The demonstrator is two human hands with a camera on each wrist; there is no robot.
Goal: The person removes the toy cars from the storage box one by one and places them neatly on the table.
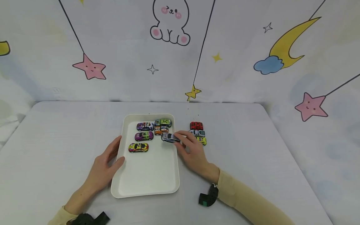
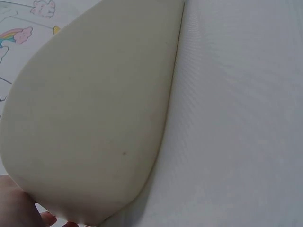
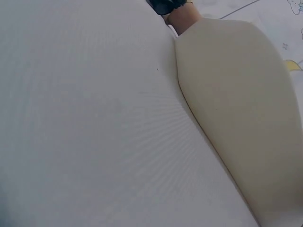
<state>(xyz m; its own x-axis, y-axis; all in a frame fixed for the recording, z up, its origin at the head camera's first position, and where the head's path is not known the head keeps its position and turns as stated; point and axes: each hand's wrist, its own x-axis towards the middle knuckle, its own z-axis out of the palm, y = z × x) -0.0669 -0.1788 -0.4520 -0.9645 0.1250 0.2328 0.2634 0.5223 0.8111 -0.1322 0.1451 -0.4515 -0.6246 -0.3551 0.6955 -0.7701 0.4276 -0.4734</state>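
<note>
In the head view my right hand [image 1: 194, 153] pinches a black-and-white toy car [image 1: 168, 137] between thumb and fingers, over the right rim of a white tray [image 1: 149, 175]. My left hand [image 1: 102, 170] holds the tray's left edge, thumb over the rim and fingers along the outer side. Inside the tray are several toy cars: a purple-and-white car [image 1: 145, 126], a green car [image 1: 162, 122], an orange car [image 1: 161, 130], a purple-and-green car [image 1: 144, 136] and a yellow car [image 1: 138, 147]. The left wrist view has the tray's pale wall [image 2: 90, 104] close up.
Right of the tray, on the white table [image 1: 239, 134], stand a red toy car [image 1: 196, 126], a white-and-blue car [image 1: 198, 133] and a yellow-green car [image 1: 202, 141], the last two partly behind my right hand. A patterned wall [image 1: 126, 84] rises behind the table.
</note>
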